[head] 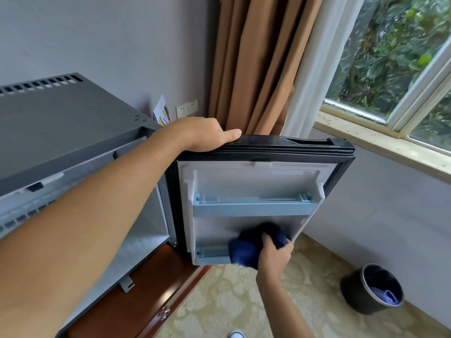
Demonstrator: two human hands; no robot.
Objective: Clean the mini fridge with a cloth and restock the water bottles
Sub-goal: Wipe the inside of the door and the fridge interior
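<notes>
The grey mini fridge (61, 132) stands at the left with its door (258, 176) swung open towards me. My left hand (207, 134) grips the door's top edge near the hinge side. Lower down, my right hand (274, 254) is shut on a dark blue cloth (253, 245), pressed against the door's inner lining by the lower pale blue shelf (211, 256). An upper pale blue door shelf (253, 207) holds nothing. The fridge's white interior (146, 240) is partly hidden by my left arm. I see no water bottles.
A dark waste bin (372, 289) with a blue liner stands on the patterned carpet at the right. Brown and white curtains (263, 64) hang behind the door. A window sill (380, 142) runs along the right wall. The fridge rests on a wooden cabinet (146, 298).
</notes>
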